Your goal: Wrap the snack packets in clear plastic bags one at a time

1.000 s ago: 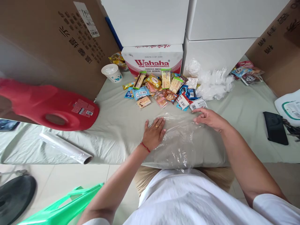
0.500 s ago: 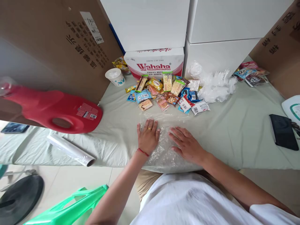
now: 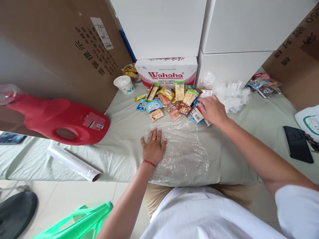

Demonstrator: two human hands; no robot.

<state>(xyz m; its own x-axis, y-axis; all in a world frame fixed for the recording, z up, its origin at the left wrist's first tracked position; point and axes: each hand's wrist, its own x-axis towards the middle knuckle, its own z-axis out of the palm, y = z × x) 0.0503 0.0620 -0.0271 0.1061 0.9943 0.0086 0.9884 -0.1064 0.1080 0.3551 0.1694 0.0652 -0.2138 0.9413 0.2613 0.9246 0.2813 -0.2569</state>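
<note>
My left hand lies flat with spread fingers on the left part of a clear plastic film, which is spread and wrinkled on the cloth. My right hand is at the right side of a pile of wrapped snacks. Its fingertips are over the blue packets, close to a red and white packet. Whether the fingers are closed on a packet is hard to make out. Small cookies, wafers and biscuits in clear or coloured wrappers make up the pile.
Behind the snacks stands a Wahaba carton. Crumpled clear plastic lies to its right. A paper cup, a red jug and a film roll are on the left. A phone lies at the right.
My right hand has left the plastic film and moved forward to the right side of the snack pile. My left hand stays flat on the film.
</note>
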